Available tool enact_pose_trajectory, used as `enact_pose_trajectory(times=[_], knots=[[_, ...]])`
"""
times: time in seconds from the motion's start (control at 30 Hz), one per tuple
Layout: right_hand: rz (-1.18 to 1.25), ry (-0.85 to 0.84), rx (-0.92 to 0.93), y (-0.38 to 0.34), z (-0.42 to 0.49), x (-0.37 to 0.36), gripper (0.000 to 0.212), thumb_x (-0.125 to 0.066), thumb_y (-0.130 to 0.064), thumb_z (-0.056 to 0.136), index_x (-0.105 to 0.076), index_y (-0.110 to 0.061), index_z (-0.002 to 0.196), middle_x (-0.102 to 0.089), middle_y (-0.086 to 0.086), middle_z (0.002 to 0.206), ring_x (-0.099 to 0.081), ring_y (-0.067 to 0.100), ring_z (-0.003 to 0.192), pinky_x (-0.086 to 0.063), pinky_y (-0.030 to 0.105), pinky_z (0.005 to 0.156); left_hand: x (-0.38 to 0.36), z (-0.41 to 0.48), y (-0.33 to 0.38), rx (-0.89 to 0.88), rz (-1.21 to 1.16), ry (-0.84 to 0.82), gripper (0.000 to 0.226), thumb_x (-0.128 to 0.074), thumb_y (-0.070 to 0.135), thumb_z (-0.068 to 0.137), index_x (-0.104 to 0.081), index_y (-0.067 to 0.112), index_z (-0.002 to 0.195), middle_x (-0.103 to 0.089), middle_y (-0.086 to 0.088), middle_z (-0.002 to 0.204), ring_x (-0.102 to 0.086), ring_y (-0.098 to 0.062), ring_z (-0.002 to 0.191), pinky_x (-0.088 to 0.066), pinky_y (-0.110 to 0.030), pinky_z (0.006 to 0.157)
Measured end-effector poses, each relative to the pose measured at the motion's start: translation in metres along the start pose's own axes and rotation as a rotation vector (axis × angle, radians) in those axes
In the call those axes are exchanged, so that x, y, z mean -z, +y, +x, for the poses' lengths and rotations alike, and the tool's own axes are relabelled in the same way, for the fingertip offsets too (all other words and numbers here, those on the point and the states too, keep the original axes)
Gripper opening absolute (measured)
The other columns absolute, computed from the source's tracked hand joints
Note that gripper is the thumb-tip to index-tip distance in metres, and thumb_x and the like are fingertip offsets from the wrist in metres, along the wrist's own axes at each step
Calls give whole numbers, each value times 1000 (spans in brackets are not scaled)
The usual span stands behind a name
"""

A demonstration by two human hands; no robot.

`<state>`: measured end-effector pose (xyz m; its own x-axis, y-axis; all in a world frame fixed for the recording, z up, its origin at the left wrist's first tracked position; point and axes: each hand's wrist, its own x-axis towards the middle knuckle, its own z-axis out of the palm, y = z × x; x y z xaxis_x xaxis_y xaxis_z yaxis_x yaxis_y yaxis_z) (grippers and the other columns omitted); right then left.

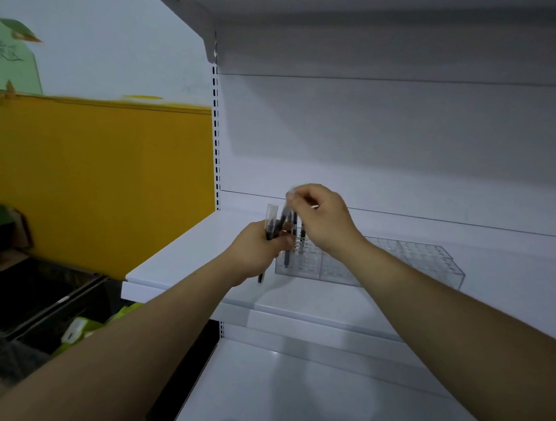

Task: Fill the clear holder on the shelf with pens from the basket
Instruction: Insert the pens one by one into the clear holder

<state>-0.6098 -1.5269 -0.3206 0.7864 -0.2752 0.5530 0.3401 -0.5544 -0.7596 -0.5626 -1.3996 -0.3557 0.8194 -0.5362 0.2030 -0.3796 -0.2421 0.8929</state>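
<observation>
Pens [271, 224], dark with clear caps, sit bunched in the clamped fingers [284, 240] of the left hand [256, 253]; right hand [326, 221] fingers pinch one over the clear gridded holder [397, 264].

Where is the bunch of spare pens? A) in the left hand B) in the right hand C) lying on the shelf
A: the left hand grips the bunch of pens beside the clear holder; the right hand pinches just one pen at the holder's left end.
</observation>
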Motion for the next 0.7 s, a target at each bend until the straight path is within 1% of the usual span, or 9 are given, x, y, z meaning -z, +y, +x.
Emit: enact_pose_trajectory(times=[0.07,0.1,0.13,0.2,0.33,0.4,0.5,0.6,0.7], knots=[[138,140,-61,-4,9,5,14,-51,-22,96,-56,-25,83,-66,-1,87,-64,18,83,-53,33,77,3,-2,-5,4,37,-4,20,-57,15,94,-65,15,112,-69,-4,106,-62,-22,97,-46,-36,91],[191,207,-74,-6,13,10,12,-49,-23,97,-53,-24,86,-66,1,87,-66,23,85,-55,36,75,4,-3,-7,18,35,-8,26,-56,14,95,-62,14,120,-68,0,110,-61,-19,103,-45,-32,95],[222,258,-78,-7,17,15,9,-46,-23,99,-51,-22,91,-65,1,87,-67,25,87,-56,35,72,6,-3,-9,30,31,-8,31,-56,14,95,-58,13,127,-66,1,114,-60,-18,108,-43,-31,99],[212,320,-64,-7,24,23,8,-44,-24,100,-48,-17,100,-63,1,87,-67,25,87,-58,33,71,9,-3,-12,34,37,-2,35,-56,14,96,-56,11,130,-65,-1,121,-59,-19,114,-41,-37,107],[94,272,-75,6,27,18,5,-45,-25,100,-48,-21,99,-62,-2,85,-65,18,77,-56,46,81,10,-4,-14,27,55,10,34,-55,16,96,-57,11,129,-64,-3,124,-59,-20,114,-42,-42,107],[30,237,-83,15,25,11,6,-45,-26,100,-49,-22,99,-61,-4,87,-65,20,82,-56,48,81,11,-4,-15,21,58,9,34,-55,16,96,-57,11,129,-65,-3,123,-60,-19,112,-43,-41,106],[-24,213,-69,18,23,4,8,-45,-27,100,-49,-22,104,-61,-2,92,-64,23,88,-55,47,82,14,-5,-16,18,64,2,32,-55,17,96,-58,11,128,-65,-2,122,-60,-19,112,-44,-38,104],[-106,220,-45,15,25,3,16,-43,-28,100,-51,-18,109,-63,2,97,-62,21,86,-53,35,78,17,-5,-16,13,67,2,31,-55,17,96,-59,11,126,-64,-3,122,-60,-19,111,-44,-38,103],[-158,180,-32,21,25,1,18,-43,-28,100,-51,-16,111,-63,3,98,-61,21,85,-47,29,72,19,-4,-17,15,71,11,32,-55,18,96,-59,12,127,-65,-2,121,-59,-19,112,-44,-40,105]])
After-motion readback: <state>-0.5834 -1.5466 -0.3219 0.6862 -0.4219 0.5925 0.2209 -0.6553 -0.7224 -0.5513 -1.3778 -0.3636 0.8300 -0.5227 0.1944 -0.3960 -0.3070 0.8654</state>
